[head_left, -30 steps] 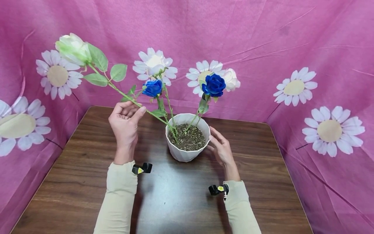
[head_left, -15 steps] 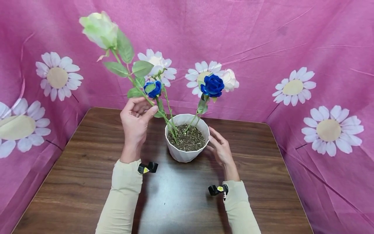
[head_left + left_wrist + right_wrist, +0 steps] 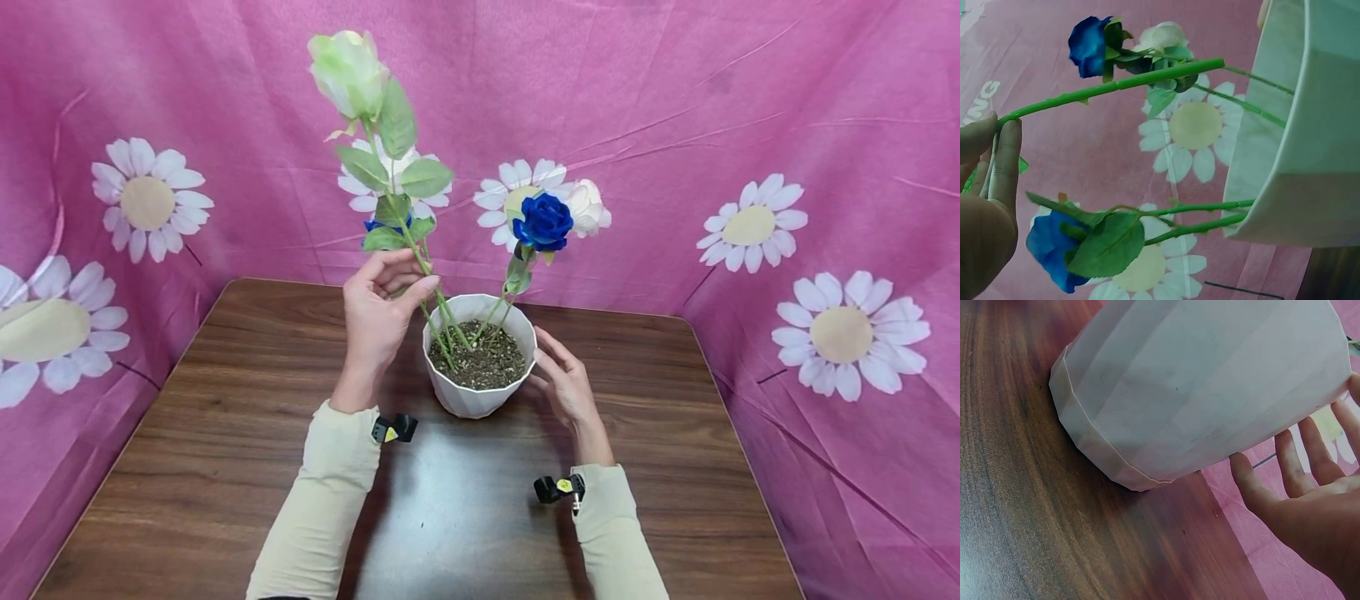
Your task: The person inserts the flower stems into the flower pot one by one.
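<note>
My left hand [image 3: 378, 325] pinches the green stem [image 3: 1116, 84] of a pale green-white artificial rose [image 3: 348, 75] between thumb and fingers. The flower head points up and slightly left. In the left wrist view the stem's cut end hangs free, short of the white pot's rim. My right hand [image 3: 570, 387] touches the right side of the faceted white flowerpot [image 3: 472, 402] with spread fingertips, as the right wrist view also shows. Dark soil [image 3: 487, 362] lies in the pot. A blue rose [image 3: 543, 221] and a white rose [image 3: 590, 207] stand in its right part.
Another blue rose [image 3: 1057, 250] stands at the pot's left, mostly covered by the held rose's leaves in the head view. The pot stands on a brown wooden table [image 3: 675, 500]. A pink cloth [image 3: 645, 75] printed with large daisies surrounds the table.
My left hand has moved right toward the pot, and the held rose has swung from leaning far left to nearly upright. The right hand and pot have stayed in place.
</note>
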The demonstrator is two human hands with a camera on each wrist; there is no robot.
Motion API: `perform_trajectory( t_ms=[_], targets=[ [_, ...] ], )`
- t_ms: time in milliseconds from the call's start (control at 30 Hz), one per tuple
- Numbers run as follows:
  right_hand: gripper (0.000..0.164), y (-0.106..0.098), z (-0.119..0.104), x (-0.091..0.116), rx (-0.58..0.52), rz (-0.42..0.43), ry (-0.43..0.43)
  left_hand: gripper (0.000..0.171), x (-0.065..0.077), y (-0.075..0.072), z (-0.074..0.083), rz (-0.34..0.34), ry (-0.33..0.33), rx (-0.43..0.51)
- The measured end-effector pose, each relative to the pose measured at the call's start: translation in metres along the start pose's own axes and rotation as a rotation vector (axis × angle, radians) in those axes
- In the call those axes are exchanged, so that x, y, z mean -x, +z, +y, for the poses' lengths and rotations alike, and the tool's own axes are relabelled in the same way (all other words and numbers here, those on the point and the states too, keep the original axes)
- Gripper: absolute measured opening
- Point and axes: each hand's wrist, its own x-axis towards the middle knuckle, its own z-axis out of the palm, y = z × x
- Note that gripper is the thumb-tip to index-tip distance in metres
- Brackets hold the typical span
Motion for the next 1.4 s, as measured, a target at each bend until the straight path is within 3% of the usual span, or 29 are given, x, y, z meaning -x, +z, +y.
perform_trajectory(
  t_ms=[267,500,700,1067,1400],
  targets=[
    [0.052,0.013,-0.013,0.005,0.025,0.055,0.035,0.035,0.003,0.011,-0.010,-0.083,-0.038,-0.078],
    [0.054,0.016,-0.015,0.004,0.014,0.084,0.060,0.032,0.004,0.017,-0.022,-0.121,-0.131,-0.138],
    [0.052,0.017,-0.016,0.003,-0.006,0.104,0.094,0.025,0.005,0.019,-0.034,-0.136,-0.184,-0.213],
    [0.053,0.019,-0.019,0.004,-0.002,0.103,0.096,0.026,0.006,0.018,-0.050,-0.151,-0.310,-0.263],
    [0.052,0.018,-0.018,0.004,-0.006,0.099,0.090,0.024,0.007,0.016,-0.063,-0.160,-0.337,-0.276]
  ],
)
